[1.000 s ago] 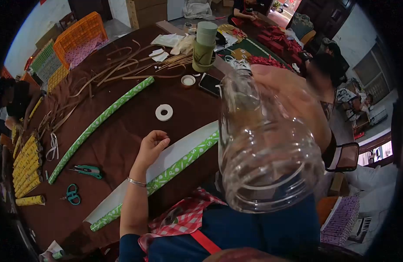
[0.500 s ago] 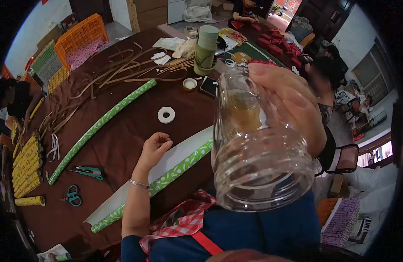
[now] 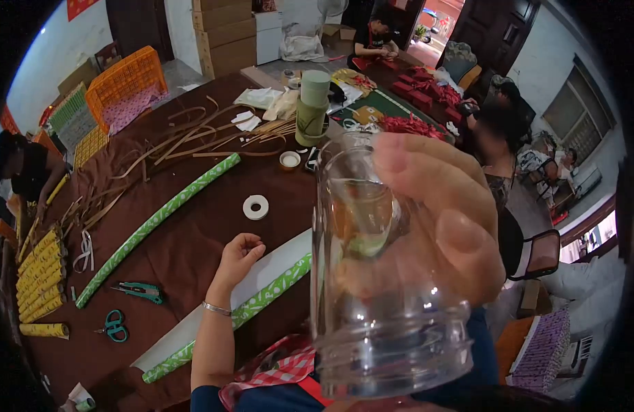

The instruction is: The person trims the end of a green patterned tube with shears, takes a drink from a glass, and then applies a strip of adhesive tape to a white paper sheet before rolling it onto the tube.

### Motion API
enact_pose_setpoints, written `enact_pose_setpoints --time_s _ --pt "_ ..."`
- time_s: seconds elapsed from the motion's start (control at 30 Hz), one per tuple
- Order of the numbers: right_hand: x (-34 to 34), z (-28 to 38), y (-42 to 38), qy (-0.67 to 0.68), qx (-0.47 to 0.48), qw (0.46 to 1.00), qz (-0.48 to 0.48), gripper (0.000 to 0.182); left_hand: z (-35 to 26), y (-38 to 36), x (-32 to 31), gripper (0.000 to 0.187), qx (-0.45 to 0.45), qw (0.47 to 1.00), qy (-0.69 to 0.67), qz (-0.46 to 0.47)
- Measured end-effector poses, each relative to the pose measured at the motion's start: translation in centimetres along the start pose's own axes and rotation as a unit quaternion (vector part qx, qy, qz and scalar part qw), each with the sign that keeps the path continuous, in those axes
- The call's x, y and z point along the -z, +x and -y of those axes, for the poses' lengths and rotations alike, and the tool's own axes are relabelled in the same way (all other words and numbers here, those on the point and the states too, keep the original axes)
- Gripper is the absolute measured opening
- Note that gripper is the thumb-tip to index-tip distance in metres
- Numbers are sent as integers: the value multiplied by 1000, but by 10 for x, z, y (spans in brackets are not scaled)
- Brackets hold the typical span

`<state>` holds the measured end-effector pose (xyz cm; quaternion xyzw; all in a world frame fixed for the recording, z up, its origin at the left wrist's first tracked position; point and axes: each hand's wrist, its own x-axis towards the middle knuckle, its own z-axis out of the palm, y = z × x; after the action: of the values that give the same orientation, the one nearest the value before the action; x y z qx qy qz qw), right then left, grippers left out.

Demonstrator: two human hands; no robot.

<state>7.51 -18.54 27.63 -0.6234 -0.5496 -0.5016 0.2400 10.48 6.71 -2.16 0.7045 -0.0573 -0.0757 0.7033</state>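
My right hand (image 3: 454, 213) holds a clear, see-through bottle (image 3: 392, 343) close to the camera, fingers wrapped round its side. The bottle's wide threaded mouth points down toward my body. My left hand (image 3: 241, 255) rests near a sheet of green patterned wrapping paper (image 3: 272, 281) with a white back, partly rolled along its near edge. The fingers of that hand are loosely curled with the thumb apart, and nothing shows in it. Just beyond lies a white roll of tape (image 3: 256, 207). The bottle covers the paper's right end.
A green paper tube (image 3: 159, 226), a utility knife (image 3: 140, 292) and teal-handled scissors (image 3: 115, 325) lie to the left. Yellow rolls (image 3: 42, 281) sit at the left edge. Brown strips (image 3: 152, 137) and a green tumbler (image 3: 313, 106) stand farther back. Other people sit around the table.
The bottle has moved down and slightly left in view, its mouth now turned more toward the lower edge. My left hand stays in about the same place; the camera view has shifted a little.
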Motion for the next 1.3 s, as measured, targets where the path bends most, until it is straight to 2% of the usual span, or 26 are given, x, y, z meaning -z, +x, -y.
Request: enact_pose_setpoints --time_s 0.17,0.23,0.3,0.43,0.53,0.57,0.73,0.77,0.87,0.93,1.0,1.07,1.17,1.3 --pt "5 15 12 -2 -40 999 -6 86 4 4 3 22 15 999 33 -9" --pt "4 21 16 -2 -42 999 -22 85 12 5 4 21 -16 1000 7 2" --pt "3 25 23 4 -60 997 -48 84 14 5 4 20 -3 1000 -17 4" --pt "12 24 41 -5 -8 999 -45 93 20 11 6 21 5 1000 25 -1" --pt "21 24 58 -40 47 997 -45 98 61 28 11 24 -47 998 -36 16" --pt "16 20 63 -42 74 993 -80 101 48 25 8 25 -13 1000 -9 5" --pt "27 30 84 -78 134 985 -74 103 26 22 3 30 -8 1000 23 0" --pt "28 34 88 -105 139 982 -76 105 21 18 2 30 -21 996 87 -18" --pt "31 36 95 -124 164 975 -84 108 41 31 6 30 -19 998 59 -7" --pt "25 39 98 -133 169 970 -113 108 35 32 6 31 -22 995 94 -7" --pt "16 43 102 -139 169 966 -139 109 31 30 4 31 13 995 92 -18" --pt "10 44 105 -73 174 965 -184 97 37 33 6 31 5 995 102 -17" --pt "10 34 102 -74 217 958 -171 100 31 28 4 31 -3 993 117 -17" --pt "11 30 93 -43 158 975 -148 101 22 23 4 31 -9 991 130 -11"
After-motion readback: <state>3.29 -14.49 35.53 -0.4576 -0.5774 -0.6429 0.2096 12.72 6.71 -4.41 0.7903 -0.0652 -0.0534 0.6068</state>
